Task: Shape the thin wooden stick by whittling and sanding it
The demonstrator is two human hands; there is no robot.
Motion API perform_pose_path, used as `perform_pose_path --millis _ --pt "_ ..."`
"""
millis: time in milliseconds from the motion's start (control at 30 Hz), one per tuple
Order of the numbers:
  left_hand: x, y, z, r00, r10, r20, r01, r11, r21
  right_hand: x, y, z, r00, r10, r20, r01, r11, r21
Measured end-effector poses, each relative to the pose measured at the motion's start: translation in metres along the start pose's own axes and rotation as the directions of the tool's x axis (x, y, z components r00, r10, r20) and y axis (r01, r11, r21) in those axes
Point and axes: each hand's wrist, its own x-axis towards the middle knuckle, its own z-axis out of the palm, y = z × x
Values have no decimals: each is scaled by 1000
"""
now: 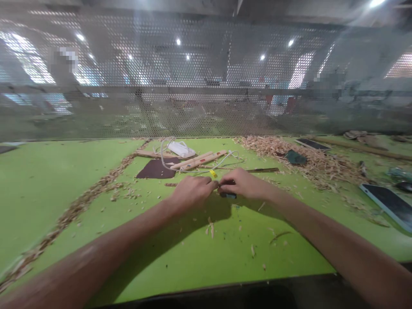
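Note:
Both my hands meet over the middle of the green table (206, 257). My left hand (194, 189) has its fingers pressed together at a small dark piece, too small to make out. My right hand (243, 183) pinches at the same spot from the other side, its fingertips almost touching those of the left. Beneath the right fingers lies a small dark object (228, 195). Just beyond the fingertips is a yellow tag (213, 173). Behind the hands rest light wooden sticks (202, 160) with red marks, and a brown sheet (156, 168).
A white power strip (182, 149) with a looping cable lies behind. Wood shavings (277, 150) are heaped at the back right, around a green cloth (295, 157). Phones lie at the right (389, 204) and back right (313, 144). A perforated metal screen (193, 107) stands behind the table.

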Motion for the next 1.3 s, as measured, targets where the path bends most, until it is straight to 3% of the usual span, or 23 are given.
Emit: perform_pose_path --millis 333,433,533,633,767,867,967,1167,1300 --pt "-1 -5 3 997 0 -76 -2 1000 -30 3 13 2 984 -171 -56 166 982 -91" --pt "-1 -7 6 999 -5 -36 0 992 -128 3 13 4 985 -167 -53 161 982 -95" --pt "1 -6 6 997 -74 23 77 964 -255 3 12 7 985 -156 -80 149 985 -92" --pt "3 -2 0 992 -123 17 121 937 -327 4 13 7 980 -172 -101 164 983 -80" --pt "7 0 -18 992 -129 -11 122 961 -248 4 16 2 963 -208 -173 199 978 -69" --pt "8 -5 -28 976 -184 120 198 973 -121 5 19 -1 953 -226 -203 208 972 -106" --pt "7 -12 -26 974 -126 188 140 988 -65 5 20 -1 950 -251 -184 215 957 -194" --pt "1 -20 -12 995 100 28 -101 993 58 5 19 0 989 -136 -50 124 973 -196" --pt "-2 -23 -11 984 166 -69 -160 984 82 3 16 -2 999 -28 -16 28 1000 -12"
